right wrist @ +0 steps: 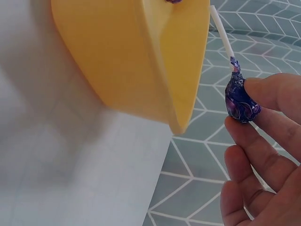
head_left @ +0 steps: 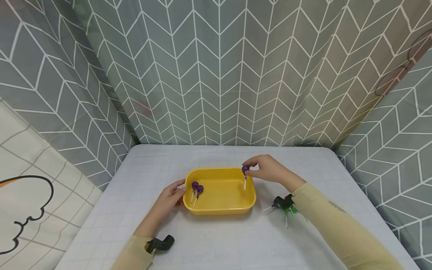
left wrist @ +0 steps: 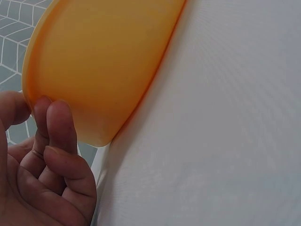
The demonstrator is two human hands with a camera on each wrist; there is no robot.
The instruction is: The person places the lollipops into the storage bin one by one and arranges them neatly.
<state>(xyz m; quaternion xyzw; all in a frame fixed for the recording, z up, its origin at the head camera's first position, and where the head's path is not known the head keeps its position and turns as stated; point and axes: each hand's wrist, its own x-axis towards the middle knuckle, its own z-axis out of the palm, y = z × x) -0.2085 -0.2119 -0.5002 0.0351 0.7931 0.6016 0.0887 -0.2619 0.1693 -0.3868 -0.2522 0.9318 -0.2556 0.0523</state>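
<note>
A yellow tray [head_left: 219, 210] stands on the table, with two purple lollipops [head_left: 200, 189] lying at its left end. My left hand [head_left: 171, 195] holds the tray's left rim, thumb and fingers on either side of the wall [left wrist: 94, 70]. Over the tray's right end, my right hand [head_left: 270, 169] pinches the wrapped head of another purple lollipop [head_left: 245, 169], its white stick pointing down. In the right wrist view the lollipop [right wrist: 240, 101] sits between thumb and fingertips of the right hand [right wrist: 268, 155], beside the tray's rim [right wrist: 178, 127].
Right of the tray, several lollipops with green and purple wrappers [head_left: 291, 210] lie on the white table [head_left: 209, 243], partly behind the right forearm and a black wrist device [head_left: 284, 202]. Another black device [head_left: 162, 243] is on the left wrist. Patterned curtains surround the table.
</note>
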